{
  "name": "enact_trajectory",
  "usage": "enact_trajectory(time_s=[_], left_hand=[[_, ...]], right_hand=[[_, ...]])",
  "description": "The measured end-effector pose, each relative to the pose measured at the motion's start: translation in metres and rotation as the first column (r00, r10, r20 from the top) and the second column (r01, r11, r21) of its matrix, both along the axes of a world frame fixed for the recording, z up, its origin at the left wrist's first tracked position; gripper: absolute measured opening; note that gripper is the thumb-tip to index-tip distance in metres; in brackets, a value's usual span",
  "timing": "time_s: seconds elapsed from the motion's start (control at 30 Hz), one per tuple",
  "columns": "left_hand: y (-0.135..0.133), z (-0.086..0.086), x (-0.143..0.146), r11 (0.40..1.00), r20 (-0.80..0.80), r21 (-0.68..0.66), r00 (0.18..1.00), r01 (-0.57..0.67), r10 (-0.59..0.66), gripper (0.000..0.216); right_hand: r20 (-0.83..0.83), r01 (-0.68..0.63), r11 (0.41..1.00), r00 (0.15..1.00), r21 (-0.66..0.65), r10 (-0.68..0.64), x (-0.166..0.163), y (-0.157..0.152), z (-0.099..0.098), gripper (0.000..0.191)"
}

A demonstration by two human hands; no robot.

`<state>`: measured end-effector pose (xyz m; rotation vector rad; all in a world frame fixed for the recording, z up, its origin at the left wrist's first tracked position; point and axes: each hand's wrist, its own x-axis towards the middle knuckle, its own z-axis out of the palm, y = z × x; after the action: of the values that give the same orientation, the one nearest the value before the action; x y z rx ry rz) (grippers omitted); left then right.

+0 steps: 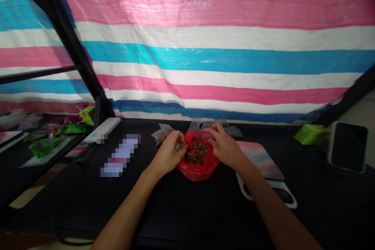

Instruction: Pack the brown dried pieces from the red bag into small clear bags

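Observation:
A red plastic bag (197, 174) sits open on the black table, and dark brown, crumbly dried bits (196, 152) fill its mouth. My left hand (171, 150) is closed at the bag's left rim; brown bits show between its fingers, with a shine like clear plastic. On the right rim, my right hand (224, 144) has its fingers bent in a pinch. A pale see-through plastic piece (206, 135) shows by those fingertips, partly over the red bag. Behind my left hand lies a small clear bag of brown pieces (162, 133).
Empty-looking clear bags (231, 128) lie behind the red one. A kitchen scale (263, 160) is under my right forearm. Right of it stand a green box (311, 134) and a dark-screened device (348, 146). A blurred-out phone (121, 156), a white power bank (107, 129) and green packets (45, 147) are left.

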<state>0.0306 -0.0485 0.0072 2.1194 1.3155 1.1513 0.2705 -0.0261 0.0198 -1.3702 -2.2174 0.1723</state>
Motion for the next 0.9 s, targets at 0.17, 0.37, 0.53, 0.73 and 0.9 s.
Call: enact_trajectory(time_s=[0.17,0.37,0.53,0.73,0.9], left_hand=[[0.001,0.000,-0.001,0.999,-0.027,0.042,0.999,0.034,-0.033,0.007],[0.001,-0.001,-0.004,0.999,-0.040,0.029,0.999,-0.029,0.030,0.007],[0.003,-0.001,-0.006,0.994,-0.065,0.022,0.992,-0.108,0.109,0.014],[-0.001,0.003,-0.005,0.995,-0.011,0.040,0.996,-0.090,0.090,0.022],[-0.003,0.007,-0.005,0.990,0.161,-0.025,0.977,-0.141,0.144,0.035]], right_hand=[[-0.053,-0.023,0.988,0.998,0.152,0.031,0.000,-0.001,0.011,0.041],[0.011,-0.266,0.962,0.964,0.056,0.266,-0.011,-0.014,0.014,0.042],[0.081,-0.243,0.968,0.965,-0.071,0.248,-0.013,-0.014,0.003,0.043],[0.072,-0.146,0.976,0.985,-0.159,0.159,-0.009,-0.014,0.000,0.036],[0.131,-0.065,0.987,0.988,-0.145,0.084,-0.010,-0.015,0.004,0.036]])
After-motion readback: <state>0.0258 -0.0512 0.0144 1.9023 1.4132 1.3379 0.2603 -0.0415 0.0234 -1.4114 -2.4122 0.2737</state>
